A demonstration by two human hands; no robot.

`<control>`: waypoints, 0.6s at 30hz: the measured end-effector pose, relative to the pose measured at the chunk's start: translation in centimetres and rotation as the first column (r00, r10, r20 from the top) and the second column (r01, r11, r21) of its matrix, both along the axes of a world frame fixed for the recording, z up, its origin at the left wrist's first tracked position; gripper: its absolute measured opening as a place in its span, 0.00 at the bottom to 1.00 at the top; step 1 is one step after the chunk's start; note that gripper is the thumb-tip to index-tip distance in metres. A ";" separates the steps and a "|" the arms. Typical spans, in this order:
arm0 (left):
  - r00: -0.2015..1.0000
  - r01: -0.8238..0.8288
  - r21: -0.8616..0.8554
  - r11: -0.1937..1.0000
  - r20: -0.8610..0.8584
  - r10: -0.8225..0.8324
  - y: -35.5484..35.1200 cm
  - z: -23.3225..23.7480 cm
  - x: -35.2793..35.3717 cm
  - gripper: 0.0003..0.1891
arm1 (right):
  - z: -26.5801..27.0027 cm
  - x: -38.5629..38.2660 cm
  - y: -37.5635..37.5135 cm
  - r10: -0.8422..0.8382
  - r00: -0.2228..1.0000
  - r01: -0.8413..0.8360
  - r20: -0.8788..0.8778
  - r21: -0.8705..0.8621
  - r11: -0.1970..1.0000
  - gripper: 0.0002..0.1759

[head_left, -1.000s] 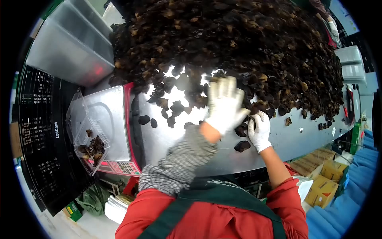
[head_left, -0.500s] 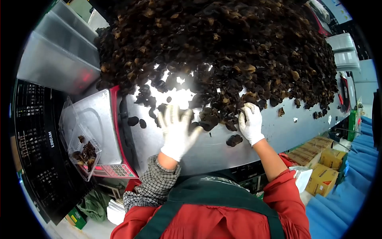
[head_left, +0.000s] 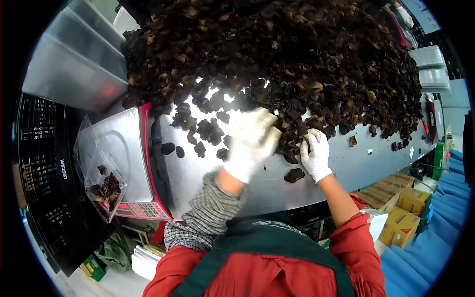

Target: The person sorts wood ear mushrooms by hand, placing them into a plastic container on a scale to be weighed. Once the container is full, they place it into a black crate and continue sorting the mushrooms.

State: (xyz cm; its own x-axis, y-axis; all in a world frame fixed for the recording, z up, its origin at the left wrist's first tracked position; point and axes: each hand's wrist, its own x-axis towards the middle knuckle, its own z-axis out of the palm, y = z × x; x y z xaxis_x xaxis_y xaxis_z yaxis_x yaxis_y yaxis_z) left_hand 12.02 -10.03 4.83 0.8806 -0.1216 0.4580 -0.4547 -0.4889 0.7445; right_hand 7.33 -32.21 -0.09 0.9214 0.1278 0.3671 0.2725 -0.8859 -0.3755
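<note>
A large heap of dark brown wood ear mushrooms [head_left: 277,54] covers the far part of the metal table, with loose pieces scattered along its near side. My left hand [head_left: 251,141], in a white glove and smeared by motion, is over the near edge of the heap; its fingers are blurred. To its right, my gloved right hand [head_left: 315,154] rests at the heap's edge, fingers curled round wood ear pieces. One loose wood ear mushroom [head_left: 294,175] lies just left of the right wrist. Several others, including a small cluster [head_left: 210,131], lie to the left of my left hand.
On the left is a red-edged scale [head_left: 129,148] with a clear plastic box [head_left: 101,190] of mushroom pieces on its near left side. Stacked clear containers [head_left: 74,64] stand behind it. Cardboard boxes [head_left: 400,226] sit at lower right. Another person's gloved hand [head_left: 405,17] shows at far right.
My left hand has swept right toward my right hand, and its spread fingers have drawn in. Loose pieces it covered now show on the table. My right hand has barely moved.
</note>
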 end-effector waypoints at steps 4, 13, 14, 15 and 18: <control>0.976 -0.199 0.426 0.883 0.004 0.218 6.1 -3.6 4.3 0.15 | 0.4 0.0 0.0 0.003 1.000 -0.003 -0.005 0.009 1.000 0.13; 0.965 -0.257 0.298 0.919 0.026 0.262 7.7 -1.9 5.8 0.09 | 0.3 0.0 0.0 0.006 1.000 -0.006 0.009 0.017 1.000 0.13; 0.948 -0.288 0.148 0.946 -0.097 0.304 8.1 -1.1 4.5 0.09 | 0.3 0.0 0.0 0.003 1.000 -0.003 0.014 0.021 1.000 0.13; 0.909 -0.334 -0.032 0.942 -0.275 0.313 7.8 0.3 3.0 0.11 | 0.4 0.0 0.1 0.001 1.000 -0.001 0.019 0.026 1.000 0.13; 0.721 -0.262 -0.442 0.858 -0.680 -0.131 5.8 2.6 -1.7 0.14 | 0.8 -0.1 -0.2 0.029 0.999 -0.025 -0.035 0.109 0.994 0.12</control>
State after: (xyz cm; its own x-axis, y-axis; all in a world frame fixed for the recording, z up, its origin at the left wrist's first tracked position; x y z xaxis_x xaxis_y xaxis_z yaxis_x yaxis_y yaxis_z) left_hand 10.30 -4.28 7.38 0.9607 0.0080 -0.2776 0.2775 0.0102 0.9607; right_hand 7.18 -32.40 0.68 0.9313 0.1140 0.3460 0.2798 -0.8321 -0.4789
